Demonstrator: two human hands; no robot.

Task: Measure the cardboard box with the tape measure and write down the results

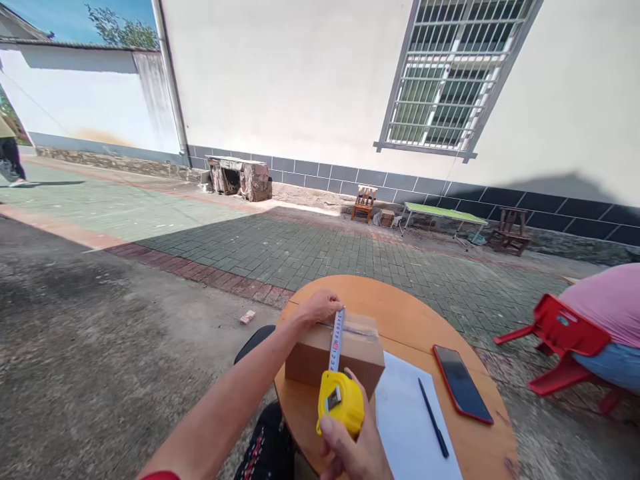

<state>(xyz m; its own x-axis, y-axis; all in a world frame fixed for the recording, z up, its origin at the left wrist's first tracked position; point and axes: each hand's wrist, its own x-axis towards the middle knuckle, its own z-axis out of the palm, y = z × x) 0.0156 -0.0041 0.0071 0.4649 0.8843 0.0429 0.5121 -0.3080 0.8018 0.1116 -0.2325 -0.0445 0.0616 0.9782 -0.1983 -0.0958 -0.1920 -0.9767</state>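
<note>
A brown cardboard box (pixel 310 360) with clear tape along its top sits on a round wooden table (pixel 400 300). My right hand (pixel 357 443) grips a yellow tape measure (pixel 345 403) in front of the box's near side. Its pale blade (pixel 336 343) runs out across the box top toward the far edge. There, the fingers of my left hand (pixel 323 307) pinch the blade's end. Right of the box lie white paper (pixel 400 407) and, on it, a black pen (pixel 433 417). A dark-screened phone with a red edge (pixel 463 383) rests further right.
At the right, a person in a pink top (pixel 607 303) sits on a red chair (pixel 565 327). Near the wall stand a wooden chair (pixel 364 202), a low green-topped table (pixel 445 212) and a weathered stand (pixel 255 180). Another person (pixel 9 157) is at the far left.
</note>
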